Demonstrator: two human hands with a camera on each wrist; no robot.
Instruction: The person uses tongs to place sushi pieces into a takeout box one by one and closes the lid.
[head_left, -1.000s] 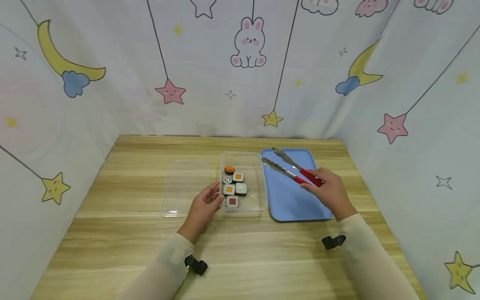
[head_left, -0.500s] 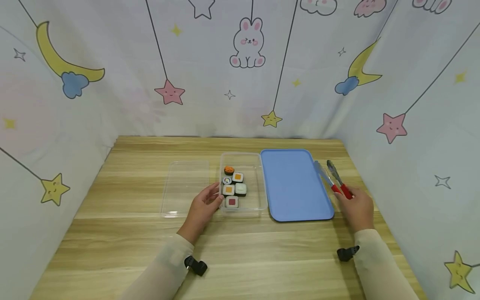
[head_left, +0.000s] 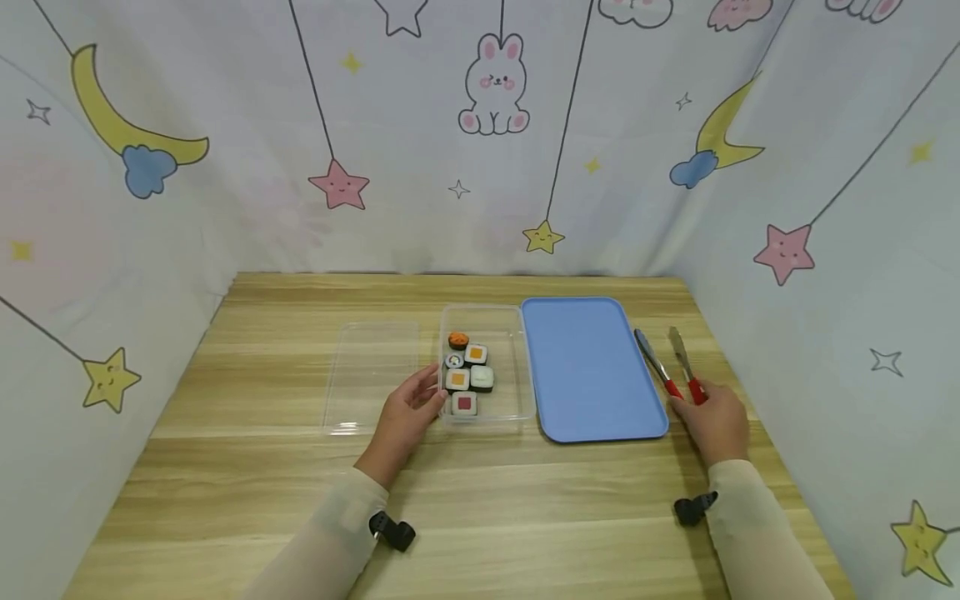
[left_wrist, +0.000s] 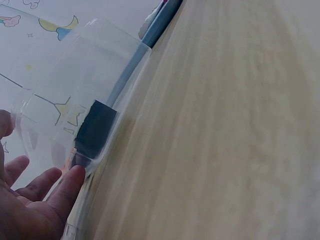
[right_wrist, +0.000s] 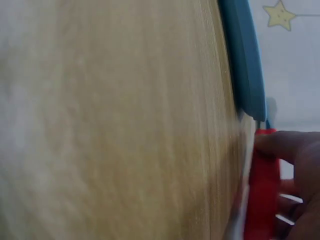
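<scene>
On the left side of a clear plastic box (head_left: 508, 354), my left hand (head_left: 403, 419) rests its fingertips and thumb, fingers loosely bent. Several toy sushi pieces sit inside along that same side, including an orange-topped one (head_left: 458, 340) and a red-centred roll (head_left: 464, 404). In the left wrist view, a fingertip (left_wrist: 75, 176) meets the box wall (left_wrist: 95, 55) beside a dark-sided sushi piece (left_wrist: 97, 129). My right hand (head_left: 716, 423) grips metal tongs by the red handles (head_left: 698, 392), right of a blue tray (head_left: 585, 367). The tongs' arms stand apart, pointing away, with nothing between their tips.
A clear lid (head_left: 371, 375) lies flat to the left of the box. The blue tray stands close against the box's right side. Behind the wooden table (head_left: 480, 517) hangs a printed white curtain (head_left: 412, 225).
My right hand has carried the tongs from over the blue tray rightward to the table beside it, and their tips have come down low. My left hand and the box have stayed put.
</scene>
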